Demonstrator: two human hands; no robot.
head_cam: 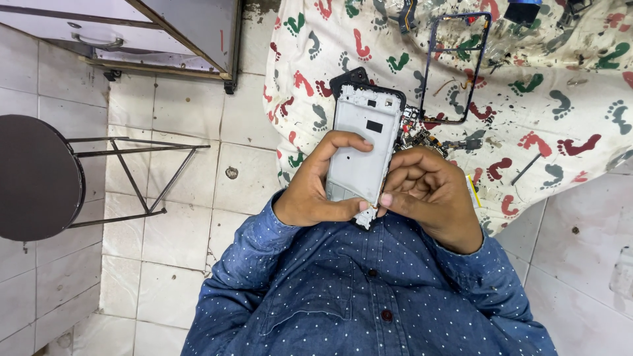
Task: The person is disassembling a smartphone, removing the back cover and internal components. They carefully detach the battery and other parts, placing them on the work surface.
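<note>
I hold a white phone middle frame point(362, 142) upright in front of my chest, its inner side facing me. My left hand point(316, 181) wraps its left edge, thumb across the lower end. The fingers of my right hand point(428, 191) are curled against the frame's right edge, pinching at its bottom corner. A dark part point(349, 77) sticks out behind the frame's top. Small phone circuit pieces point(422, 138) lie on the cloth just behind my right hand.
A footprint-patterned cloth point(554, 99) covers the work surface, with an empty dark phone bezel point(458, 66) lying on it. A round dark stool point(39, 175) stands on the tiled floor at left, a metal cabinet point(165, 33) beyond it.
</note>
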